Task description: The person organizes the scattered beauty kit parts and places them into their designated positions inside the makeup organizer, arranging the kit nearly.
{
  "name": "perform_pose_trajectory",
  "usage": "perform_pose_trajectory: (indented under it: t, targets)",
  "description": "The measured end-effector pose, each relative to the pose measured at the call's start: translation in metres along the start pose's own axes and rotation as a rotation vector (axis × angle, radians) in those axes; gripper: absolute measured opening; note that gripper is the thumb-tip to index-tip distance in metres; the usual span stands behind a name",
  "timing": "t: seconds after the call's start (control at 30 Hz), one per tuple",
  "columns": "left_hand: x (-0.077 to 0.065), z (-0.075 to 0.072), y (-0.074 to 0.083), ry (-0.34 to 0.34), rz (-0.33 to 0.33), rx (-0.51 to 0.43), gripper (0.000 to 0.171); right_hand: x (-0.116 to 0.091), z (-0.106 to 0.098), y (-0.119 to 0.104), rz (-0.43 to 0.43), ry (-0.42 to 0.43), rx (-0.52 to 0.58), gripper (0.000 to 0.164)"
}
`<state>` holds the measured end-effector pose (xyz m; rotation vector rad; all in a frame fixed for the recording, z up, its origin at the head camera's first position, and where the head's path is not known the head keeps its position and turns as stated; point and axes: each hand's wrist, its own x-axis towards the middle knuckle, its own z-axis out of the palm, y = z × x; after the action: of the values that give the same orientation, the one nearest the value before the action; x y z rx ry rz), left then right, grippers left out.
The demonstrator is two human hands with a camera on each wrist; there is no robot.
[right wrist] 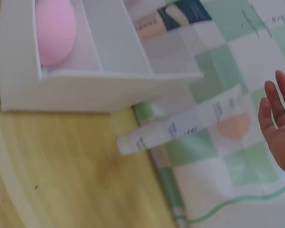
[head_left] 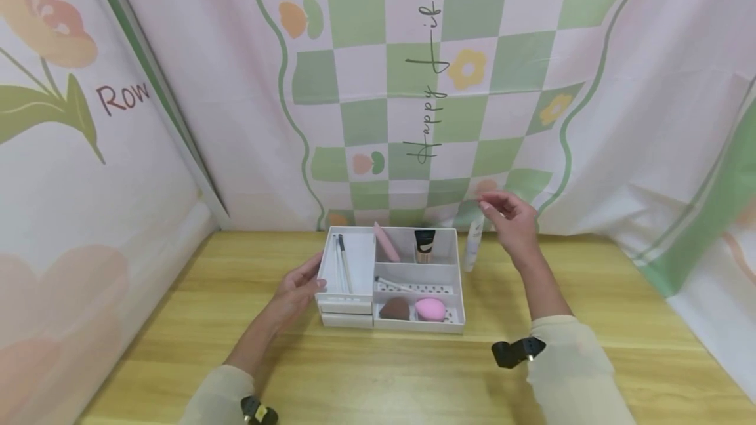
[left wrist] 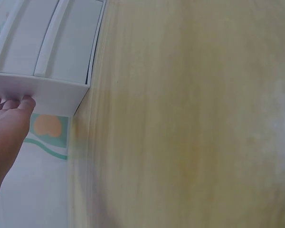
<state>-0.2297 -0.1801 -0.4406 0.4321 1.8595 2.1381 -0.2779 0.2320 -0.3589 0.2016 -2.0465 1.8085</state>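
A white desk organizer [head_left: 418, 328] stands on the table, with compartments on the right and small drawers at the front left. My left hand [head_left: 298, 288] rests against its left side, fingertips touching the wall in the left wrist view. Right of the organizer, a slim white tube [head_left: 473, 246] stands cap down, leaning slightly. My right hand [head_left: 512, 225] is raised beside the tube's top. In the right wrist view its relaxed fingers [right wrist: 279, 102] are apart from the tube, holding nothing.
The organizer holds a pink makeup sponge [head_left: 430, 309], a brown sponge [head_left: 394, 309], a black-capped tube [head_left: 424, 245], a pink pen-shaped item [head_left: 386, 242] and thin brushes [head_left: 344, 263]. A checkered curtain [head_left: 413, 84] hangs right behind the wooden table [head_left: 378, 379].
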Motion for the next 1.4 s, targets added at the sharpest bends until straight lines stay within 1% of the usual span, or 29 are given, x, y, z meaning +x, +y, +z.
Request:
perform_pose_trajectory:
  t: [0.07, 0.13, 0.2, 0.3, 0.4, 0.5, 0.6, 0.7, 0.87, 1.03, 1.1, 1.27, 1.4]
  targets:
    - [0.0, 0.0, 0.001, 0.003, -0.002, -0.002, 0.071, 0.0, -0.006, 0.007, 0.036, 0.03, 0.036, 0.018]
    - [0.0, 0.001, 0.001, 0.002, 0.0, -0.006, 0.071, 0.0, -0.01, 0.015, 0.072, 0.054, 0.015, 0.017]
    - [0.0, 0.001, 0.001, 0.0, 0.004, -0.01, 0.071, -0.002, -0.014, 0.023, 0.111, 0.063, -0.015, 0.02]
    - [0.0, 0.001, 0.001, -0.007, 0.01, -0.014, 0.07, -0.005, -0.019, 0.035, 0.162, 0.036, -0.029, 0.03]
    - [0.0, 0.0, 0.0, -0.009, 0.01, -0.019, 0.07, -0.008, -0.022, 0.045, 0.214, -0.055, -0.009, 0.048]
    - [0.0, 0.0, 0.0, -0.009, 0.007, -0.016, 0.071, -0.011, -0.024, 0.052, 0.245, -0.183, -0.024, 0.061]
    - [0.0, 0.0, 0.0, -0.01, 0.005, -0.013, 0.071, -0.012, -0.023, 0.056, 0.267, -0.278, -0.045, 0.067]
    - [0.0, 0.0, 0.0, -0.008, -0.001, -0.01, 0.071, -0.013, -0.022, 0.059, 0.268, -0.318, -0.063, 0.069]
    - [0.0, 0.0, 0.0, -0.003, -0.009, 0.0, 0.072, -0.012, -0.02, 0.061, 0.231, -0.325, -0.072, 0.064]
    - [0.0, 0.0, 0.0, -0.002, -0.012, -0.005, 0.072, -0.013, -0.02, 0.062, 0.211, -0.314, -0.035, 0.046]
    - [0.0, 0.0, 0.0, -0.002, -0.013, -0.006, 0.072, -0.013, -0.019, 0.063, 0.205, -0.306, -0.028, 0.042]
    - [0.0, -0.001, -0.001, -0.006, -0.007, -0.004, 0.072, -0.014, -0.018, 0.063, 0.188, -0.263, -0.051, 0.049]
    - [0.0, -0.002, -0.001, -0.013, 0.003, -0.003, 0.072, -0.014, -0.017, 0.064, 0.169, -0.208, -0.095, 0.045]
